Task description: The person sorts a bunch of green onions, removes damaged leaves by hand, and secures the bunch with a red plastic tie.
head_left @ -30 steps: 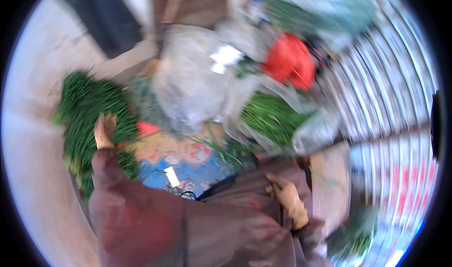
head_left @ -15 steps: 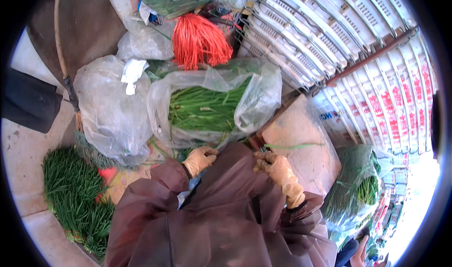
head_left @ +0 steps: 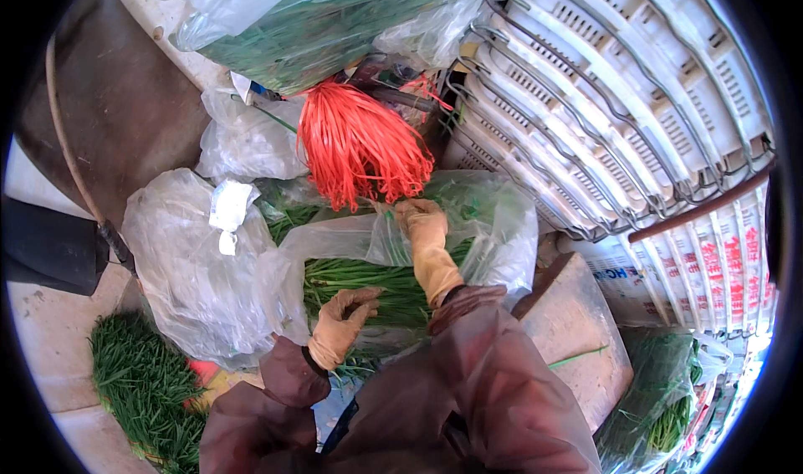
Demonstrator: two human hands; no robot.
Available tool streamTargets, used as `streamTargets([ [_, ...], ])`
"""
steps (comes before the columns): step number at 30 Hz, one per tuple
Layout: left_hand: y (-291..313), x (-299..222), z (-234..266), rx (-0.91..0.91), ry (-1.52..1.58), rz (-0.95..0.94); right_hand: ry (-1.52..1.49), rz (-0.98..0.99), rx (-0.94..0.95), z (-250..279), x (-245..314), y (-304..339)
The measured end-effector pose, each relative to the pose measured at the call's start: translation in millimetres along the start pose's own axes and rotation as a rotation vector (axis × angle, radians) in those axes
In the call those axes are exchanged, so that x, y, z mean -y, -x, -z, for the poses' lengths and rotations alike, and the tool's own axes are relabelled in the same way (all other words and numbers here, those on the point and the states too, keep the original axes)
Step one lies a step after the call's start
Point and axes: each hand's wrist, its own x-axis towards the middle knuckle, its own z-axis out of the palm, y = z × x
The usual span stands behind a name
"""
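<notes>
My right hand, in a tan glove, reaches over the clear plastic bag to the lower ends of a hanging bunch of red plastic strands. Its fingertips are pinched together at the strand ends. Long green leafy stalks, like garlic chives, lie in the bag's open mouth. Above their left part is my left hand, gloved the same way, fingers loosely bent and thumb apart, nothing seen in it. Brown sleeves cover both my forearms.
Cut greens are heaped on the floor at left, by a stuffed clear bag and a long wooden handle. White plastic crates are stacked at right, beyond a stone-like slab. Another bag of greens stands lower right.
My right hand has moved from near my lap forward to the red strands, closing on their ends. My left hand has shifted over the greens in the bag. The view has tilted forward.
</notes>
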Motion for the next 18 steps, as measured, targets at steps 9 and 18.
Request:
streamTargets([
  [9,-24.3,-15.2,15.4,-0.063,-0.130,-0.118,0.331,0.279,0.297,-33.9,90.0,26.8],
  [18,-206.1,-103.5,32.1,-0.236,-0.863,-0.612,0.649,0.634,0.358,36.9,116.7,103.0],
])
